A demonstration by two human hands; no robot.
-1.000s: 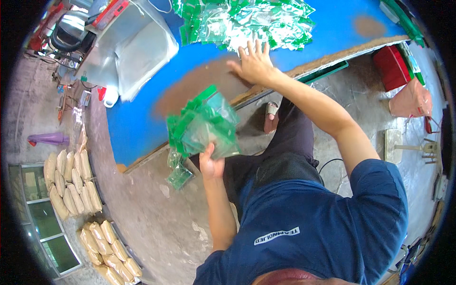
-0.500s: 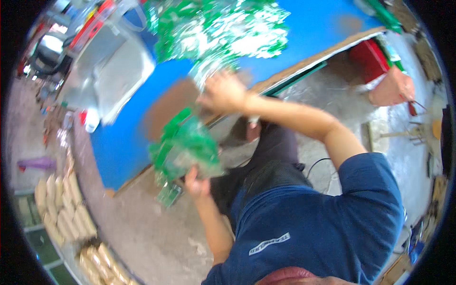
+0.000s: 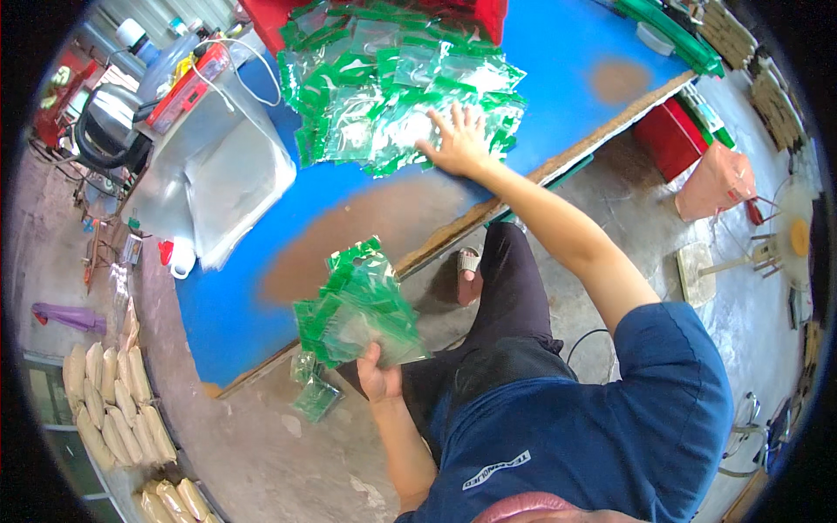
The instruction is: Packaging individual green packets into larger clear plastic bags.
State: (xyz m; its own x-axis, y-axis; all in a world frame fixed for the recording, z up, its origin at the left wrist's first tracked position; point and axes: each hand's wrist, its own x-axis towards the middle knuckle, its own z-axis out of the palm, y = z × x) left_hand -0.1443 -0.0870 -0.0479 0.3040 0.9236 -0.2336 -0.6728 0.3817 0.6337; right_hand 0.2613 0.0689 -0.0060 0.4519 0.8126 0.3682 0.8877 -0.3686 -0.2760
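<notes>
Our left hand [image 3: 377, 376] clamps a bag bundle [image 3: 359, 305]; our right hand [image 3: 460, 144], fingers spread, presses the bag pile [image 3: 384, 87] on the table [image 3: 558, 78].

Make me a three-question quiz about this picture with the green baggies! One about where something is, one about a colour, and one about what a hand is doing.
1. Where is the right hand?
A. on the pile of bags on the table
B. on the floor
C. on the red box

2. What colour is the table top?
A. yellow
B. blue
C. white

3. What is the left hand doing?
A. resting flat and empty
B. pointing at the sacks
C. holding a bunch of bags

Answers:
1. A, the spread fingers lie on the heap of clear bags with green tops.
2. B, the top is blue with worn brown patches.
3. C, the hand grips a fanned bunch of green-topped bags off the table's edge, above the floor.
</notes>
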